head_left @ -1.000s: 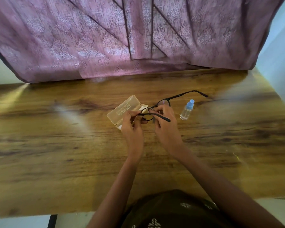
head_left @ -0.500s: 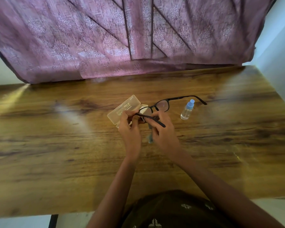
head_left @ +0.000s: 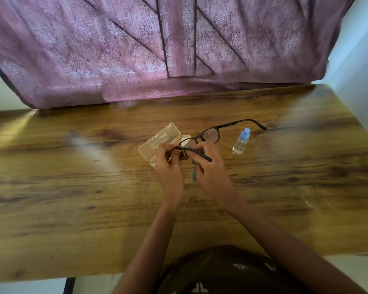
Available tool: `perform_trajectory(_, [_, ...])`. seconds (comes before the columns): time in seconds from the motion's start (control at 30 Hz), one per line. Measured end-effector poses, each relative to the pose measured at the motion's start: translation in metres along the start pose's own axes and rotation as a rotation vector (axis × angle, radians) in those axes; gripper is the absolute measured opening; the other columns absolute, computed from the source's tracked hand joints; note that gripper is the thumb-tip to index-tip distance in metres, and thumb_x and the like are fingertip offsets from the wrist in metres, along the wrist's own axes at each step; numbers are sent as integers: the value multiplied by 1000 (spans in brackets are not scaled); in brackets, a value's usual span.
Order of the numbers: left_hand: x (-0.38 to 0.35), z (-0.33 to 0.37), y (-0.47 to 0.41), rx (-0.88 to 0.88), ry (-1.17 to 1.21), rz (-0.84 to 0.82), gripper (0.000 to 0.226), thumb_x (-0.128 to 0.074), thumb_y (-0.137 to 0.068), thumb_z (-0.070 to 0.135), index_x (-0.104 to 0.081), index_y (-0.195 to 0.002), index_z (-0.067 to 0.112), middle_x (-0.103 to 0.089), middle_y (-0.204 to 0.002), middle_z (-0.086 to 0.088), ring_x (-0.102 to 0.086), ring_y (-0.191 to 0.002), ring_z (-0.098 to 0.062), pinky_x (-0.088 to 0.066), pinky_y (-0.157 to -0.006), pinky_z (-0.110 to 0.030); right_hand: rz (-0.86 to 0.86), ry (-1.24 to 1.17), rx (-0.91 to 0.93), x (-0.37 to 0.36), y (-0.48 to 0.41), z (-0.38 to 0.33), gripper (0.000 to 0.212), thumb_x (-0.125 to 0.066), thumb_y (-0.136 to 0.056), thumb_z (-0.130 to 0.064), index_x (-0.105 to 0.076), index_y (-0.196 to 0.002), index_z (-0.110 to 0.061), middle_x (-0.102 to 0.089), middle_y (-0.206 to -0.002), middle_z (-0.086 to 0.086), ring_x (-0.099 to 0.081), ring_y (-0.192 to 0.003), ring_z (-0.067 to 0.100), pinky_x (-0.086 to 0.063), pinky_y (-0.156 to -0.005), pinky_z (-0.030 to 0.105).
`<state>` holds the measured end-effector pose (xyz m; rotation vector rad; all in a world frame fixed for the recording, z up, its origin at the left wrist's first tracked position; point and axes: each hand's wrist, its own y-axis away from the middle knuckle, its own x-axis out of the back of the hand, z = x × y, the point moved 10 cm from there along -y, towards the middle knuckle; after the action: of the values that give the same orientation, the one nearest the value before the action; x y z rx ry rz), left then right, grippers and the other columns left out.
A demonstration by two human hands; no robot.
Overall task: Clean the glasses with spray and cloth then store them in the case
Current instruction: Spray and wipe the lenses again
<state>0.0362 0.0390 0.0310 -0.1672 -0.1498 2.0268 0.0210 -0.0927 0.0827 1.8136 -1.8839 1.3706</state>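
Black-framed glasses (head_left: pixel 211 135) are held above the wooden table, arms unfolded, one arm stretching far right. My left hand (head_left: pixel 170 166) pinches the frame at its left lens. My right hand (head_left: pixel 210 168) grips a small grey-blue cloth (head_left: pixel 193 176) against that lens, and the near arm of the glasses lies across its fingers. A pale translucent case (head_left: pixel 157 143) lies open on the table just behind my left hand. A small clear spray bottle (head_left: pixel 240 142) with a blue cap stands to the right of the glasses.
The wooden table (head_left: pixel 72 187) runs wide to both sides. A purple patterned curtain (head_left: pixel 157 49) hangs over its far edge. A white wall (head_left: pixel 361 71) borders the right side. My dark patterned clothing (head_left: pixel 221 272) shows at the bottom.
The glasses have tilted and shifted slightly while my right hand rubs the cloth on the left lens; a strip of cloth now hangs below my right fingers. Case and bottle have not moved.
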Motion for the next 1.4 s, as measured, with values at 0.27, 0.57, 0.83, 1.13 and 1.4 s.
perform_trajectory(0.27, [-1, -2, 0, 10, 33, -4, 22, -51, -93, -6, -61, -94, 14, -65, -89, 10, -65, -74, -3, -54, -65, -19, 45, 50, -36, 4, -5, 6, 30, -68, -78, 16, -70, -106, 4, -61, -98, 19, -59, -95, 30, -50, -83, 30])
perform_trajectory(0.57, [-1, 3, 1, -9, 49, -3, 29, -51, -93, -8, -61, -92, 19, -63, -90, 10, -65, -77, -4, -54, -65, -18, 103, -45, -42, 12, -8, 4, 45, -65, -78, 20, -55, -112, -8, -59, -96, 21, -61, -90, 35, -56, -74, 41])
perform_trajectory(0.83, [0, -1, -2, 5, 31, -3, 26, -51, -93, -6, -62, -91, 18, -65, -87, 16, -64, -79, -5, -54, -66, -19, -6, 37, -2, 0, -6, -2, 23, -64, -86, 10, -70, -108, 5, -59, -102, 17, -58, -97, 28, -52, -84, 35])
perform_trajectory(1.13, [-1, -1, -2, -18, 10, 5, 18, -53, -94, -3, -62, -93, 12, -64, -88, 11, -64, -74, -4, -54, -65, -21, 10, 69, -48, 3, -14, 5, 24, -63, -86, 10, -67, -110, 8, -59, -99, 21, -58, -95, 32, -53, -79, 38])
perform_trajectory(1.4, [-1, 1, -4, 6, 19, 19, 17, -55, -93, -2, -62, -91, 13, -66, -86, 13, -64, -79, -4, -53, -65, -18, -28, -57, -31, -6, -16, 8, 26, -62, -86, 11, -72, -108, 1, -58, -101, 17, -56, -95, 28, -50, -80, 35])
